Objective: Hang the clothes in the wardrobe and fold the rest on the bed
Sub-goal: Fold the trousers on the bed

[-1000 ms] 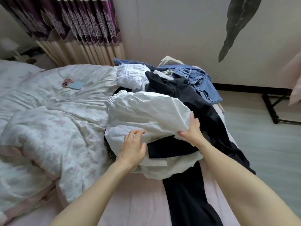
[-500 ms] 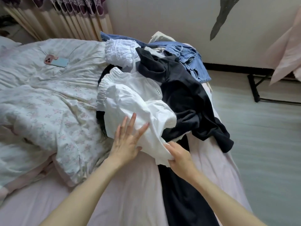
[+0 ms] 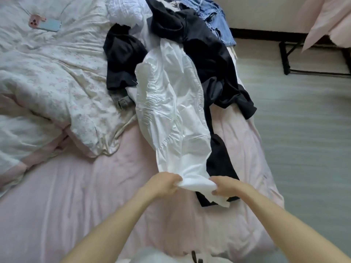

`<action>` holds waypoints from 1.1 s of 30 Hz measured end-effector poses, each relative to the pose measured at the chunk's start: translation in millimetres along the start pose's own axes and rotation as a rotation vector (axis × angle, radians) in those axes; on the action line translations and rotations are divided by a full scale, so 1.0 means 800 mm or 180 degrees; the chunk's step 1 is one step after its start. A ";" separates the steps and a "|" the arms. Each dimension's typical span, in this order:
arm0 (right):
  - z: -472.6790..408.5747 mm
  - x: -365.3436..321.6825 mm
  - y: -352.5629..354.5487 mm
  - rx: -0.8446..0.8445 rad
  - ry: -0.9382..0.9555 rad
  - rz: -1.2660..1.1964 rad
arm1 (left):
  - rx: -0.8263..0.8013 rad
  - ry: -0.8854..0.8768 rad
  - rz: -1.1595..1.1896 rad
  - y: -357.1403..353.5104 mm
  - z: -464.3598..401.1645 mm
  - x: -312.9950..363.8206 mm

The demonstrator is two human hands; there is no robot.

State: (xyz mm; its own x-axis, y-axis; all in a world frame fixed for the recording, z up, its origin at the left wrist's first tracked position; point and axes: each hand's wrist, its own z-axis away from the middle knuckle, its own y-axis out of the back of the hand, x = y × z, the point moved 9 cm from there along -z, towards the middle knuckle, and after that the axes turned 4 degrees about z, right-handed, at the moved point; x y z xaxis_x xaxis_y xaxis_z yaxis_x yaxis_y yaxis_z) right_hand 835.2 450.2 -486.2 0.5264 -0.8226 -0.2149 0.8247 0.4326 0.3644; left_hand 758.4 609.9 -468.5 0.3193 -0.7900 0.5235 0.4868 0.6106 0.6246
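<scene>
Bare pink sheet [image 3: 66,196] lay free at the near left; the rumpled duvet [image 3: 57,82] and the clothes pile [image 3: 205,54] blocked farther reach.

The wide bed with a pink sheet [image 3: 62,196] holds a flowery white blanket [image 3: 57,76], a pile of clothes [image 3: 190,59] and a pink phone [image 3: 45,24].
</scene>
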 end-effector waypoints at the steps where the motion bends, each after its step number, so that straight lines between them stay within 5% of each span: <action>1: -0.003 0.000 -0.005 -0.0094 -0.0079 0.0068 | 0.0134 0.0057 0.0318 0.001 0.004 -0.010; 6: -0.022 -0.035 0.052 0.0938 0.0047 -0.0147 | 0.1433 0.0749 0.1374 0.068 0.011 -0.090; 9: -0.030 -0.068 0.102 0.1614 0.0283 -0.0482 | 0.1783 0.1338 0.1905 0.097 0.003 -0.143; 17: -0.078 -0.127 0.228 0.2268 0.0667 -0.0911 | 0.1624 0.1368 0.1960 0.188 -0.095 -0.206; 23: -0.115 -0.134 0.284 0.2431 0.0708 -0.1237 | 0.1874 0.1631 0.2950 0.244 -0.177 -0.237; 27: -0.121 -0.128 0.310 0.2602 0.0765 -0.1375 | 0.2157 0.1574 0.2273 0.258 -0.200 -0.220; 33: -0.116 -0.138 0.372 0.2337 0.0907 -0.2873 | 0.2044 0.0251 0.0976 0.240 -0.167 -0.127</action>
State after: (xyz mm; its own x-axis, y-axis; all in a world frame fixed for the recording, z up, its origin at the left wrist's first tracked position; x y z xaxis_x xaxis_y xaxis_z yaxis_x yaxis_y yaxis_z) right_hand 1041.4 703.9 -438.5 -0.0781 -0.5694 -0.8183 0.6539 -0.6489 0.3891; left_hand 928.2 799.8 -479.6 0.4346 -0.5643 0.7019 -0.2012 0.6988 0.6864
